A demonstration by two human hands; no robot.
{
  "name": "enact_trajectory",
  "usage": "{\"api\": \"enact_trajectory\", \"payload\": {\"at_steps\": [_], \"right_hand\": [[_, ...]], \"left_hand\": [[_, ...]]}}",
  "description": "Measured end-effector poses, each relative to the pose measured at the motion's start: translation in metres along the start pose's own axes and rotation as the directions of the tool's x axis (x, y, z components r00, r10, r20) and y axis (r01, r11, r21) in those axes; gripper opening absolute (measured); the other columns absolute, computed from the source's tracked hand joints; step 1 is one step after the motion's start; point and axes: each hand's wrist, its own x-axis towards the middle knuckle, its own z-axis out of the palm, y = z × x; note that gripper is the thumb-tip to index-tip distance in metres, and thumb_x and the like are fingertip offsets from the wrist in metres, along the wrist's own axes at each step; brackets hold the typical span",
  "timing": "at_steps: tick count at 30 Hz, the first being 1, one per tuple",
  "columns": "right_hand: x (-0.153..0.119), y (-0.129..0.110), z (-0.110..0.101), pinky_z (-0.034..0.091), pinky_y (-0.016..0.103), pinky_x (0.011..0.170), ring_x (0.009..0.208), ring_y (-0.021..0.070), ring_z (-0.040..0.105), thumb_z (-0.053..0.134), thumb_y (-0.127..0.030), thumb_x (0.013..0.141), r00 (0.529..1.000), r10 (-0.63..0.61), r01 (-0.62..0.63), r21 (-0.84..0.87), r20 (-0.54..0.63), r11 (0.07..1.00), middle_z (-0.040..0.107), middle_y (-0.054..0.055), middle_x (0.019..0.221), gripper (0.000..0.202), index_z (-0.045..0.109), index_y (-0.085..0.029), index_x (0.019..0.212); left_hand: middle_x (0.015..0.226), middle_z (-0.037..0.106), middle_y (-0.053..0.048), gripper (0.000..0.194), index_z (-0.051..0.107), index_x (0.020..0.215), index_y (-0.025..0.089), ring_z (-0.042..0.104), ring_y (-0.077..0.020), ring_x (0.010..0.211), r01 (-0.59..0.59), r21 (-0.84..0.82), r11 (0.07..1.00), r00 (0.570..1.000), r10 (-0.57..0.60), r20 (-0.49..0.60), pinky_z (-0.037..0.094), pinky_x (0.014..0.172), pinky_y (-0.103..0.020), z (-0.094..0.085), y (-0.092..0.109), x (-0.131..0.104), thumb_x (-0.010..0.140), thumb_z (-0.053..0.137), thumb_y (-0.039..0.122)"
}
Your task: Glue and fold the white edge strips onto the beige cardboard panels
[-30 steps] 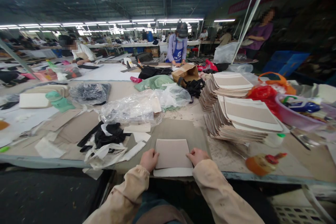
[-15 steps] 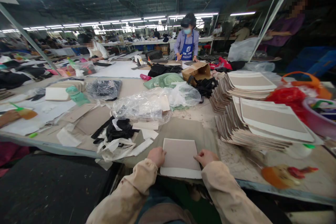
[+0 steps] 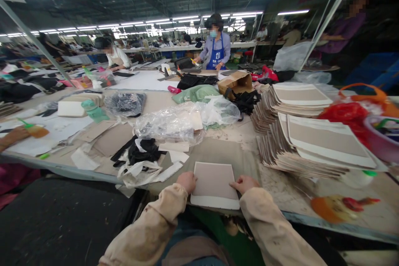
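A flat taupe panel with white borders (image 3: 214,183) lies at the table's front edge, on a greenish-grey mat (image 3: 218,151). My left hand (image 3: 187,182) grips its left edge with the fingers closed. At the right edge, my right hand (image 3: 245,184) pinches the panel between thumb and fingers. Both forearms wear beige sleeves. Left of the panel are white fabric strips (image 3: 140,170) and a black cloth bundle (image 3: 145,151). Two tall stacks of similar panels stand to the right, the nearer stack (image 3: 327,141) in front of the farther stack (image 3: 301,95).
A glue bottle with a red nozzle (image 3: 339,208) lies at the right. Clear plastic wrap (image 3: 168,124) sits beyond the mat. At the left, another person's hand (image 3: 14,138) holds a green-tipped bottle (image 3: 36,131). A person in a blue apron (image 3: 216,50) stands across the table.
The panel and both my hands stay nearly in place. The view has shifted slightly. Across the table, the person in the apron has turned and moved an arm to the left.
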Motion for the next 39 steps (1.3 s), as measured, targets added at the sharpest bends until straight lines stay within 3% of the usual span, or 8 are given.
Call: {"api": "enact_trajectory", "payload": {"at_steps": [6,13,19,24,29,34,37,39], "right_hand": [[-0.001,-0.004,-0.005,0.033,0.027,0.054,0.072,0.0207,0.060,0.067,-0.047,0.071,1.000,0.004,-0.004,-0.019,0.023,1.000,0.067,0.005,0.074,0.026,0.066,-0.020,0.069],[-0.003,-0.008,-0.008,0.032,0.027,0.054,0.072,0.0209,0.059,0.067,-0.046,0.071,0.999,0.009,-0.008,-0.025,0.032,1.000,0.067,0.005,0.076,0.026,0.065,-0.020,0.071],[-0.002,-0.009,-0.007,0.031,0.027,0.052,0.070,0.0195,0.059,0.069,-0.044,0.070,1.000,0.004,-0.004,-0.017,0.019,1.000,0.067,0.005,0.074,0.025,0.065,-0.020,0.071],[-0.002,-0.008,-0.006,0.030,0.027,0.052,0.069,0.0196,0.058,0.068,-0.044,0.069,1.000,-0.008,0.008,-0.008,0.009,1.000,0.066,0.005,0.073,0.024,0.065,-0.020,0.069],[-0.001,-0.007,-0.005,0.030,0.027,0.052,0.068,0.0196,0.058,0.069,-0.043,0.069,1.000,-0.025,0.025,0.006,0.000,1.000,0.066,0.004,0.070,0.024,0.063,-0.020,0.067],[-0.007,-0.006,-0.004,0.031,0.027,0.054,0.069,0.0195,0.058,0.067,-0.039,0.071,0.998,-0.056,0.058,0.052,-0.033,0.997,0.065,0.003,0.070,0.021,0.060,-0.020,0.066],[-0.015,0.000,0.000,0.035,0.026,0.057,0.070,0.0176,0.059,0.062,-0.039,0.074,0.995,-0.073,0.081,0.124,-0.066,0.989,0.064,0.000,0.069,0.019,0.060,-0.021,0.077],[-0.022,0.007,0.004,0.039,0.027,0.060,0.068,0.0173,0.059,0.061,-0.041,0.074,0.986,-0.095,0.128,0.258,-0.134,0.958,0.063,-0.002,0.066,0.025,0.061,-0.021,0.088]], "left_hand": [[0.099,0.068,-0.016,0.028,0.064,0.092,0.013,0.063,-0.0265,0.096,0.016,0.009,1.000,1.000,-0.016,0.000,0.045,0.079,-0.033,0.000,0.001,0.001,0.086,0.042,0.028],[0.094,0.068,-0.014,0.026,0.060,0.091,0.014,0.063,-0.0265,0.091,0.008,0.019,1.000,0.997,-0.006,-0.076,0.044,0.074,-0.033,0.005,0.002,-0.009,0.088,0.040,0.032],[0.097,0.065,-0.014,0.031,0.052,0.105,0.013,0.062,-0.0253,0.091,0.017,-0.028,0.999,0.988,-0.021,-0.150,0.042,0.073,-0.031,0.005,0.001,-0.010,0.085,0.046,0.036],[0.083,0.065,-0.009,0.023,0.057,0.083,0.016,0.061,-0.0247,0.087,0.045,-0.206,0.978,0.989,-0.073,-0.132,0.039,0.070,-0.029,0.005,0.001,-0.002,0.076,0.058,0.038],[0.058,0.057,-0.003,0.023,0.053,0.056,0.018,0.058,-0.0216,0.069,0.038,-0.526,0.850,0.993,-0.089,-0.072,0.036,0.060,-0.027,0.012,-0.008,0.008,0.066,0.064,0.035],[0.058,0.057,-0.001,0.030,0.054,0.060,0.017,0.055,-0.0168,0.062,-0.036,-0.739,0.673,0.997,-0.026,-0.073,0.038,0.056,-0.025,0.025,-0.014,0.003,0.066,0.060,0.046],[0.059,0.058,-0.001,0.039,0.052,0.062,0.017,0.054,-0.0151,0.060,-0.075,-0.820,0.567,0.996,0.000,-0.091,0.041,0.057,-0.025,0.027,-0.014,-0.008,0.063,0.060,0.055],[0.059,0.058,0.000,0.042,0.052,0.063,0.016,0.053,-0.0140,0.059,-0.099,-0.881,0.462,0.995,0.025,-0.098,0.041,0.057,-0.025,0.025,-0.014,-0.019,0.061,0.064,0.056]]}}
